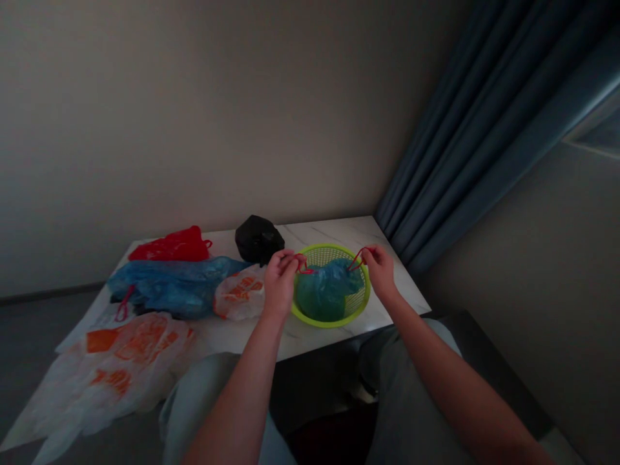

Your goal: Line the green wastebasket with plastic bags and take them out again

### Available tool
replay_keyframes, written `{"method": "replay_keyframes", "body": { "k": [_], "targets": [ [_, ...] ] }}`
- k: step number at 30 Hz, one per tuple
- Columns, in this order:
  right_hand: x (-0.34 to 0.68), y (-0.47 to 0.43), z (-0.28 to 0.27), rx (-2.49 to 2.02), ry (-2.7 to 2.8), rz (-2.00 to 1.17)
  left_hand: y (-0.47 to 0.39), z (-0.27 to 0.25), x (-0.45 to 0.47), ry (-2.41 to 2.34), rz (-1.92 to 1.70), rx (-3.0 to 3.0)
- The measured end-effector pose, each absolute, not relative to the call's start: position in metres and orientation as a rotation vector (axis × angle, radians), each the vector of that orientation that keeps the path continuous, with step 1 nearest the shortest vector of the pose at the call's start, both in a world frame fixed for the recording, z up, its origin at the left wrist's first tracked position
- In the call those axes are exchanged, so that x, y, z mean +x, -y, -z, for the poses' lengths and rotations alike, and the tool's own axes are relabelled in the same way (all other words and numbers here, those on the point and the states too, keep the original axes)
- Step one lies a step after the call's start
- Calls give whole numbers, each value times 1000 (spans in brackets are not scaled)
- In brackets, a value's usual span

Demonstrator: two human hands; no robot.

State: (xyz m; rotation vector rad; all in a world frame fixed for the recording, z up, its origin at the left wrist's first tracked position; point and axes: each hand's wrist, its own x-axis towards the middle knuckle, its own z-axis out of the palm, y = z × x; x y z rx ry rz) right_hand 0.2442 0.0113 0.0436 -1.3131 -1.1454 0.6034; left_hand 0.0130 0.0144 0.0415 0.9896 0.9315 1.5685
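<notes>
A blue-green plastic drawstring bag (325, 294) sits inside a yellow-green mesh basket (331, 325). My left hand (281, 276) pinches one loop of its red drawstring at the basket's left side. On the opposite side, the other red loop is pinched in my right hand (379, 267). Both loops are pulled up and outward from the bag's gathered top. What the bag contains, if anything, cannot be made out.
Left of the basket lie a white-and-orange bag (241, 294), a black bag (258, 237), a long blue bag (177, 284) and a red bag (167, 247). A larger white-and-orange bag (130, 361) is at the near left of the marble-look table (402, 284). A curtain (465, 142) hangs at right.
</notes>
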Motion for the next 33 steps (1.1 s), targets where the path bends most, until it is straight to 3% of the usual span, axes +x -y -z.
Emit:
{"method": "replay_keyframes", "body": {
  "k": [8,18,22,27,33],
  "targets": [
    [203,8,-53,-1194,1387,-986,3,-39,44,-868,-1292,1298],
    [202,7,-62,-1092,1853,-789,3,-32,49,-934,-1267,1392],
    [208,7,-59,-1140,1752,-710,-1,-37,51,-972,-1300,1371],
    [224,-2,-49,-1275,1341,-593,-18,-73,57,-932,-1353,1248],
    [252,-16,-44,-1240,862,-598,-69,-163,48,-731,-1471,1180]
  ]
}}
